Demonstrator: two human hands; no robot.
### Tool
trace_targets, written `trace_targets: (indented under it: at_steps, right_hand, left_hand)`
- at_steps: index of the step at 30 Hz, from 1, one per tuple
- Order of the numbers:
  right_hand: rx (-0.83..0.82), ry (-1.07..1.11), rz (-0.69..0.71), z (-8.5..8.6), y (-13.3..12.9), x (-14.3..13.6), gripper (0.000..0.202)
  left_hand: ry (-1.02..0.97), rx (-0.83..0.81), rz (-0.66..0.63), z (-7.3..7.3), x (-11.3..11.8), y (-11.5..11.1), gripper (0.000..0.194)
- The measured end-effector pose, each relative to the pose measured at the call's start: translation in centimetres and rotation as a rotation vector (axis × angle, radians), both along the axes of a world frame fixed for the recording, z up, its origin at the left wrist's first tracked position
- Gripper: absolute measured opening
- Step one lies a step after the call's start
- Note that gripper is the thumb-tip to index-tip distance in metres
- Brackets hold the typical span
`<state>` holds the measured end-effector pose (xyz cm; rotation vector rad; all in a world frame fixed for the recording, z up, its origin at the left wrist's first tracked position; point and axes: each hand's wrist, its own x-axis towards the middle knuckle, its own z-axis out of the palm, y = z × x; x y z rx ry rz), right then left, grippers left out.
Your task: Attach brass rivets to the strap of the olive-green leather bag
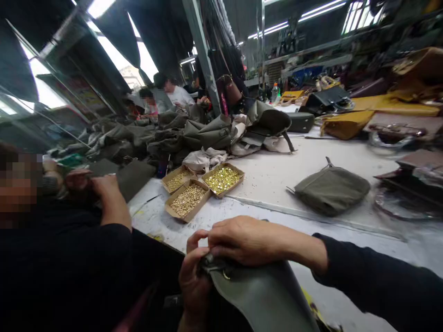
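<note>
A dark olive leather bag sits in front of me at the table's edge, its top corner raised between my hands. My left hand is closed on that corner from the left, thumb and fingers pinched at the edge. Over the same corner, my right hand bends its fingers down and grips the bag. Its fingertips meet those of my left hand; any small part between them is hidden. A small brass-coloured metal piece shows on the bag just below my fingers.
Three cardboard boxes of small gold metal parts stand beyond my hands. An olive pouch lies to the right. Olive bags are heaped behind, with mustard bags at the back right. A co-worker works close on my left.
</note>
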<state>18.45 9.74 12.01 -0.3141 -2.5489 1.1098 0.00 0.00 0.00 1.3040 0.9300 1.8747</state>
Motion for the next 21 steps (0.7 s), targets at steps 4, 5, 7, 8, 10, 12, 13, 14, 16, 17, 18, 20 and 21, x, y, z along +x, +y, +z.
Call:
trace_targets:
  at_steps: [4, 5, 7, 8, 10, 12, 13, 14, 16, 17, 18, 20, 21]
  right_hand:
    - [-0.210, -0.018, 0.028, -0.5, 0.9, 0.1, 0.011]
    - [-0.246, -0.007, 0.031, -0.7, 1.0, 0.2, 0.012]
    - [-0.248, 0.021, 0.047, -0.9, 1.0, 0.2, 0.019]
    - [-0.210, 0.032, 0.053, -0.9, 1.0, 0.2, 0.020]
    - [-0.103, 0.022, 0.058, -0.8, 0.7, 0.1, 0.016]
    - [-0.009, -0.027, 0.044, -0.3, 0.4, 0.1, 0.013]
    - [0.019, -0.052, 0.030, -0.1, 0.3, 0.0, 0.016]
    - [0.029, -0.072, 0.017, 0.1, 0.3, 0.0, 0.018]
    - [-0.020, -0.088, 0.012, 0.2, 0.3, 0.0, 0.016]
    - [-0.070, -0.080, 0.017, 0.2, 0.4, 0.0, 0.012]
    - [-0.126, -0.064, 0.026, 0.0, 0.6, 0.0, 0.009]
    - [-0.197, -0.019, 0.044, -0.3, 0.7, 0.1, 0.012]
    - [-0.199, 0.006, 0.048, -0.4, 0.7, 0.1, 0.018]
  left_hand:
    - [0.004, 0.009, -0.004, 0.0, -0.2, 0.3, 0.035]
    - [0.011, 0.007, -0.007, 0.1, -0.2, 0.3, 0.035]
    - [0.017, 0.004, -0.008, 0.2, -0.2, 0.3, 0.033]
    - [0.017, 0.005, -0.007, 0.3, -0.2, 0.3, 0.033]
    - [0.022, 0.012, -0.016, 0.3, -0.2, 0.3, 0.032]
    - [0.035, 0.019, -0.030, 0.2, -0.3, 0.3, 0.030]
    - [0.042, 0.018, -0.031, 0.1, -0.4, 0.3, 0.029]
    - [0.048, 0.014, -0.024, 0.0, -0.4, 0.3, 0.029]
    - [0.050, 0.007, 0.000, -0.1, -0.4, 0.2, 0.028]
    - [0.048, 0.004, 0.004, -0.1, -0.4, 0.2, 0.029]
    - [0.046, 0.002, -0.001, -0.1, -0.3, 0.2, 0.030]
    - [0.037, 0.001, -0.023, 0.0, -0.1, 0.2, 0.033]
    - [0.030, 0.002, -0.031, 0.1, -0.1, 0.1, 0.033]
